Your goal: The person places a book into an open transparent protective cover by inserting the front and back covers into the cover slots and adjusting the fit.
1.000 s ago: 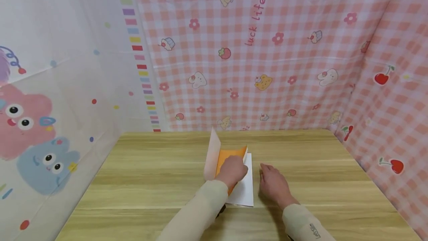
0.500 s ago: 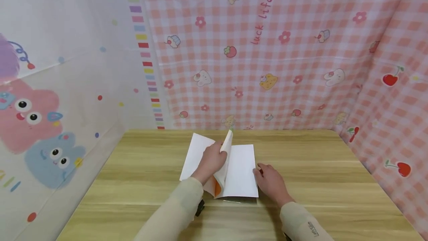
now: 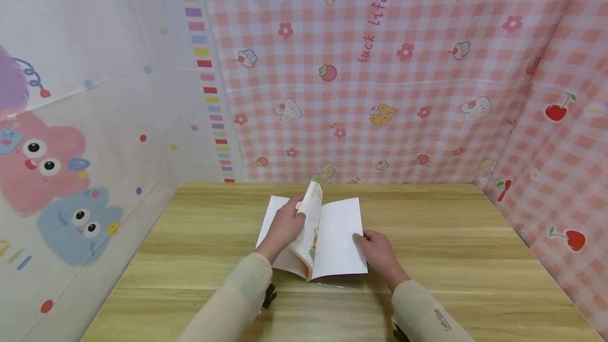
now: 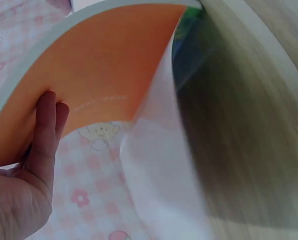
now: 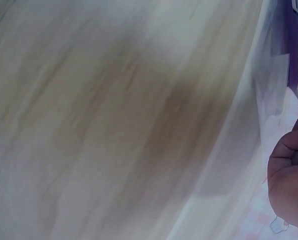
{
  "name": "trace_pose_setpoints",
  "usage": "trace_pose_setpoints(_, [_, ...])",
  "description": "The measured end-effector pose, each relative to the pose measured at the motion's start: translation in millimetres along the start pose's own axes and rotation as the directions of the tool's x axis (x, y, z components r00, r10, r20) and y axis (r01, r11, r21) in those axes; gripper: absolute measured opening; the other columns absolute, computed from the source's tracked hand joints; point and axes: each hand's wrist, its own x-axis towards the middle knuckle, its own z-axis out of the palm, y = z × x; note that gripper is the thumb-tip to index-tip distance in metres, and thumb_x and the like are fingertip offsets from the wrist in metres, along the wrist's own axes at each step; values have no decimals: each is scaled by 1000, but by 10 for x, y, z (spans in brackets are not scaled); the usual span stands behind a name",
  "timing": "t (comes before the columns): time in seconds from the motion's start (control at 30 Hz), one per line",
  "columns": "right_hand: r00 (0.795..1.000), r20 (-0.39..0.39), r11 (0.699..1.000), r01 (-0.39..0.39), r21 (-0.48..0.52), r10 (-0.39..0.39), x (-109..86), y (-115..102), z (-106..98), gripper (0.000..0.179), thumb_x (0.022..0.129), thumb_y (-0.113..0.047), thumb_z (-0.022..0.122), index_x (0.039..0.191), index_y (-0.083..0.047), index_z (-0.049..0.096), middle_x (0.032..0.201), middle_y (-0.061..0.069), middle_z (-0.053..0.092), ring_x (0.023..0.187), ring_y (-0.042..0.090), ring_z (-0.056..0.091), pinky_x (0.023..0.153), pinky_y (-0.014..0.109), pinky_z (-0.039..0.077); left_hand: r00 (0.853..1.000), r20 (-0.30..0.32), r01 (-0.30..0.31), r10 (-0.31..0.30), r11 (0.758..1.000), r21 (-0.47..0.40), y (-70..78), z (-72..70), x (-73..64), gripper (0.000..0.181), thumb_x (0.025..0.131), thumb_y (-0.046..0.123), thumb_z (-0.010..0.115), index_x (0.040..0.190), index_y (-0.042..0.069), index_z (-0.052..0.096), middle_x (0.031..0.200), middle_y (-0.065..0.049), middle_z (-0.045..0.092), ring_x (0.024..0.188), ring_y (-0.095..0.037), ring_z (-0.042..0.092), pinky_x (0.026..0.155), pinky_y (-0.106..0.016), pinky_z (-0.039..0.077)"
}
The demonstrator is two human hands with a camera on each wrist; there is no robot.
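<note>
A paperback book [image 3: 338, 239] is spread over the wooden table with blank white pages left and right. My left hand [image 3: 284, 228] grips a thick bundle of pages [image 3: 313, 207] that stands up near the spine; some print and a small coloured picture show on it. In the left wrist view an orange sheet [image 4: 114, 55] bends in an arc, and the fingers of my left hand [image 4: 41, 150] lie against it. At the book's right edge my right hand [image 3: 377, 252] pinches the page side, thumb on top. The right wrist view catches a purple cover [image 5: 293, 50] with a barcode.
The wooden table [image 3: 190, 257] ends against a pink checked cloth [image 3: 361, 94] at the back. A white patterned cloth [image 3: 119, 136] hangs on the left. A clear plastic edge [image 3: 339, 283] shows under the book's near side.
My left hand has carried the pages over to the left, opening the book wide at white pages. My right hand has come in from beside the book to hold its right edge.
</note>
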Motion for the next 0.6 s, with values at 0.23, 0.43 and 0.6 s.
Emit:
trace_pose_setpoints(0.23, [1000, -17, 1000, -24, 18, 24, 4, -35, 54, 33, 100, -25, 58, 103, 5, 71, 79, 6, 67, 69, 18, 58, 64, 29, 48, 1000, -17, 18, -20, 998, -68, -103, -103, -19, 53, 93, 7, 42, 145, 0, 46, 122, -22, 64, 99, -29, 66, 75, -39, 56])
trace_pose_setpoints(0.43, [999, -16, 999, -34, 14, 35, 0, -55, 76, 34, 100, -30, 59, 93, 1, 70, 74, 5, 65, 64, 17, 57, 60, 29, 48, 999, -16, 29, -31, 994, -106, -209, -160, 0, 45, 96, 13, 54, 138, -3, 54, 104, -19, 71, 80, -21, 69, 65, -33, 57])
trace_pose_setpoints(0.6, [999, -9, 999, -42, 29, 42, -16, -91, 94, 36, 100, -32, 59, 89, 0, 69, 72, 5, 64, 63, 17, 57, 59, 29, 48, 998, 16, 62, -60, 993, -101, -289, -235, 1, 31, 95, 13, 63, 120, -5, 66, 90, -13, 72, 68, -17, 67, 60, -31, 55])
